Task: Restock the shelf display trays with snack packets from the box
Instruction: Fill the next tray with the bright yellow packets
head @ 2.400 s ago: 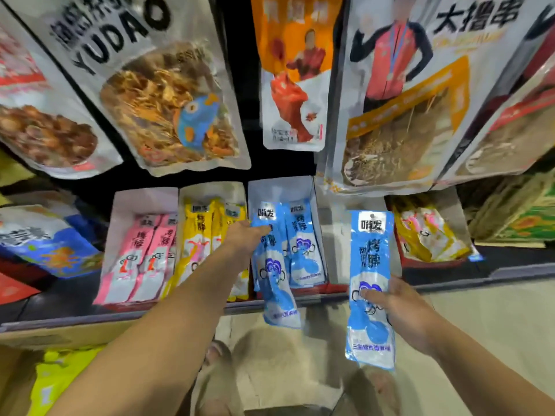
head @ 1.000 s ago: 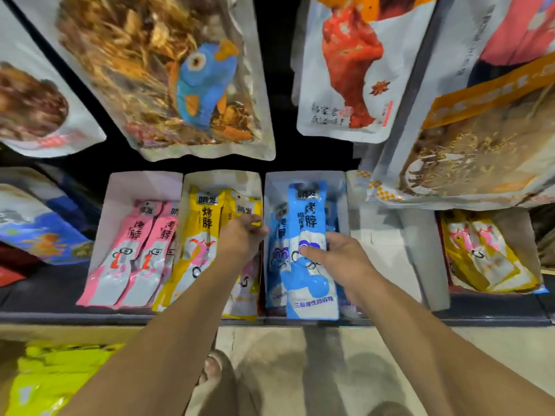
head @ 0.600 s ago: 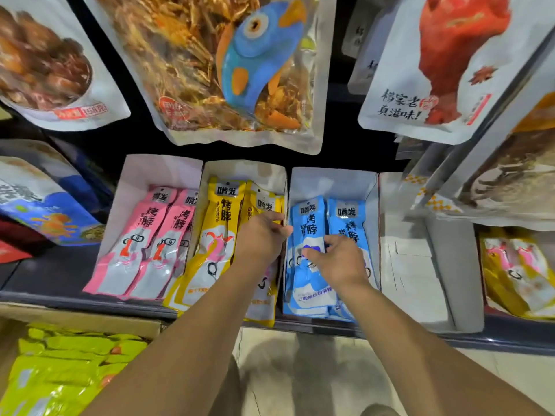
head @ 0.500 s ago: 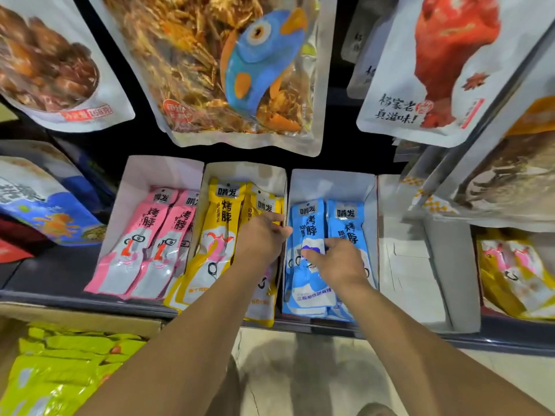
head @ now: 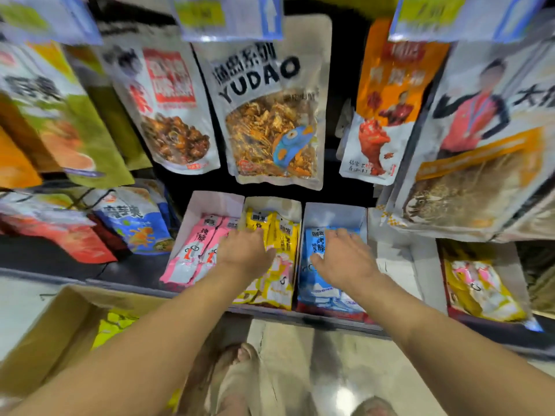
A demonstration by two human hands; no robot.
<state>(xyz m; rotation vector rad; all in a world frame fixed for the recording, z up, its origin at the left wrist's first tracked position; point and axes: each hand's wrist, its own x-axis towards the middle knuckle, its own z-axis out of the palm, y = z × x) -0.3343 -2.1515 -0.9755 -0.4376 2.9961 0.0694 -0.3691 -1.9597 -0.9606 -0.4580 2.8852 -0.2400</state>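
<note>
Well, right hand (head: 342, 259) laid flat on the blue packets (head: 315, 283) inside the blue tray (head: 336, 213), fingers (head: 345, 238) straight and spread, clamped on nothing.

Why flat rather than gripping?

Probably pressing the stack down, squaring it between the tray walls, labels facing up for shoppers.

And the left hand (head: 246, 253)?

Resting palm-down across the yellow packets (head: 279, 283), reaching onto the edge of the pink packets (head: 192, 253). Fingers apart too, holding nothing. Likely steadying the neighbours, given lower ends hanging past the front of the shelf (head: 90, 274).

Stock left to bring?

Plenty, judging by the cardboard box (head: 54, 331) on the floor at lower left, open, with yellow-green packets (head: 117, 322) inside. Worth noting the white tray (head: 396, 265) just right of the blue one, showing only bare card, so likely next for filling. Both hands free for reaching back down.
</note>
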